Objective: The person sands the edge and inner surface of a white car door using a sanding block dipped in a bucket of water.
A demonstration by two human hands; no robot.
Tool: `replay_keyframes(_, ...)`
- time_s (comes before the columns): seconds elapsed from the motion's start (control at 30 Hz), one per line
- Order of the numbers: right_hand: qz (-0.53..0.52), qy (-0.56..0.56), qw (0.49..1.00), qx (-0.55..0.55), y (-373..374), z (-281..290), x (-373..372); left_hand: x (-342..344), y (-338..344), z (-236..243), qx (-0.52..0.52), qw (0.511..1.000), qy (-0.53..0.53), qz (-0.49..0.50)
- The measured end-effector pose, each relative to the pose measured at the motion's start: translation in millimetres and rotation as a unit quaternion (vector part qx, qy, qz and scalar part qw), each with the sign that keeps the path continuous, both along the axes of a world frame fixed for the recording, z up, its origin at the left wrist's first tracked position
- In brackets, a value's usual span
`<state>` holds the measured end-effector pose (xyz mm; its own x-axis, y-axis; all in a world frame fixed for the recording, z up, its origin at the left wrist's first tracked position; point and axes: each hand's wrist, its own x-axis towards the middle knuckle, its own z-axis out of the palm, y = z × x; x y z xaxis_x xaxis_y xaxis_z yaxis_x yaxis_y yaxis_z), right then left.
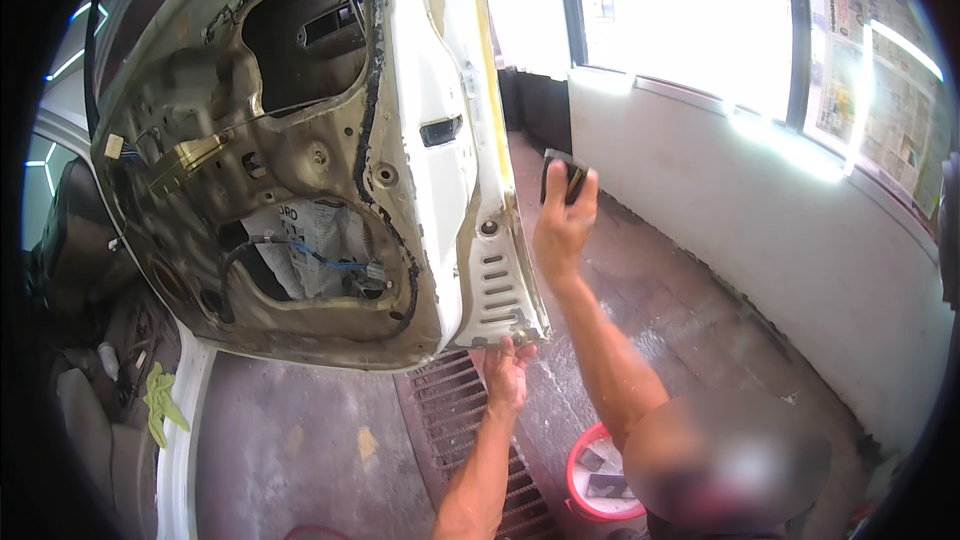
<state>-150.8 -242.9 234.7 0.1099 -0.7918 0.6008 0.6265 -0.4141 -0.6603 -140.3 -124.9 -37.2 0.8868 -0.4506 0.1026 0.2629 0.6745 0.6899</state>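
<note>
- One stripped white car door (440, 90) is standing open, its long axis running upright, with the edge turned toward the right hand and the bare inner panel facing away to the left hand's far side.
- One concrete floor (300, 440) is lying below both hands, one metal drain grate (450, 410) is sitting directly under the left hand, and one white wall (760, 220) with bright windows is running beyond the right hand.
- One red bucket (585, 485) is sitting below the right forearm.
- One left hand (506, 372) is gripping the door's bottom corner from beneath.
- One right hand (563, 225) is closing around one dark sanding block (572, 175), held upright just beside the door edge.
</note>
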Motion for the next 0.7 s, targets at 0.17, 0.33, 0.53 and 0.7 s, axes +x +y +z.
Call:
replay_keyframes(0.17, 0.053, 0.045, 0.995, -0.072, -32, 39, -2, -4, 0, -2, 0.003, 1.0, 0.014, -0.009)
replay_keyframes(0.33, -0.026, 0.234, 0.964, -0.12, -60, 11, -54, 4, -12, 29, 0.067, 0.998, -0.011, 0.017)
replay_keyframes(0.53, 0.171, 0.63, 0.717, -0.245, -89, -150, -125, -55, 31, -25, 0.403, 0.909, -0.051, -0.099)
replay_keyframes(0.7, 0.427, 0.797, 0.284, -0.319, -86, -253, -197, -139, 25, -79, 0.601, 0.709, -0.217, -0.298)
